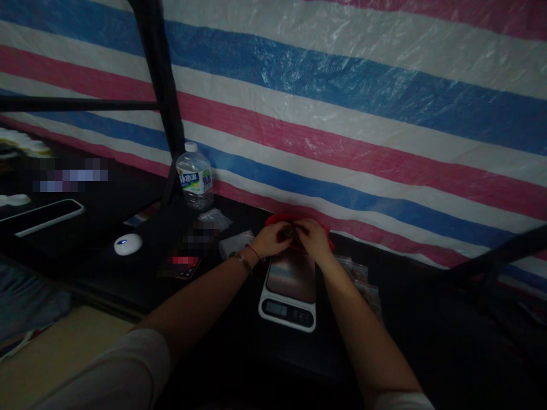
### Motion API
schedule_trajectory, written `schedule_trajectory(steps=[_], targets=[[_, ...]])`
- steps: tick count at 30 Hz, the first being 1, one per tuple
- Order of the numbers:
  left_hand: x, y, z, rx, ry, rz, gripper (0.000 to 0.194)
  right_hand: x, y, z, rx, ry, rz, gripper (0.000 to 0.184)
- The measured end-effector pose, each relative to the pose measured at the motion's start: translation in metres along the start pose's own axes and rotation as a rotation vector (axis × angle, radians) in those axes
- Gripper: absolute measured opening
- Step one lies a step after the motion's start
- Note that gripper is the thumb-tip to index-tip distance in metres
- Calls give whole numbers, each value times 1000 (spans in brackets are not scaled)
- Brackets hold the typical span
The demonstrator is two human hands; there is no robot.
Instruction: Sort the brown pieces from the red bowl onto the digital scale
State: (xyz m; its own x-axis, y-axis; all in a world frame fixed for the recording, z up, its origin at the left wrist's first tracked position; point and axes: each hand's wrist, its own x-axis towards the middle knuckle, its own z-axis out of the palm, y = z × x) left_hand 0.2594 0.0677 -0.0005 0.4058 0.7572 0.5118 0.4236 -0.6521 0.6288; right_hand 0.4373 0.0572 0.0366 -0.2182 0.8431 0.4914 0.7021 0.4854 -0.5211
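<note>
Red bag (277, 218) behind digital scale (292, 279), black tabletop (405, 307), striped sheeting (342, 142) beyond

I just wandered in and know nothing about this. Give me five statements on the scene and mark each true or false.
1. The left hand and right hand are by the far end of the scale. True.
2. The bottle stands on the scale. False: it stands near the black post.
3. The left wrist wears a beaded bracelet. True.
4. The sheet is plain white. False: it is striped.
5. The scale's display is lit. True.
</note>
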Motion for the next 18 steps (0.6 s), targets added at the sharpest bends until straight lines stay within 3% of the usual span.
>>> schedule_trajectory(steps=[9, 14, 18], targets=[[-1, 4, -2, 16, -24, 13, 41, 0, -7, -7, -34, -116, 134, 20], [-1, 0, 0, 40, 6, -27, 44, 2, 6, -14, -104, -51, 159, 25], [0, -2, 1, 68, 41, -98, 46, -1, 19, -8, -202, -212, 169, 27]])
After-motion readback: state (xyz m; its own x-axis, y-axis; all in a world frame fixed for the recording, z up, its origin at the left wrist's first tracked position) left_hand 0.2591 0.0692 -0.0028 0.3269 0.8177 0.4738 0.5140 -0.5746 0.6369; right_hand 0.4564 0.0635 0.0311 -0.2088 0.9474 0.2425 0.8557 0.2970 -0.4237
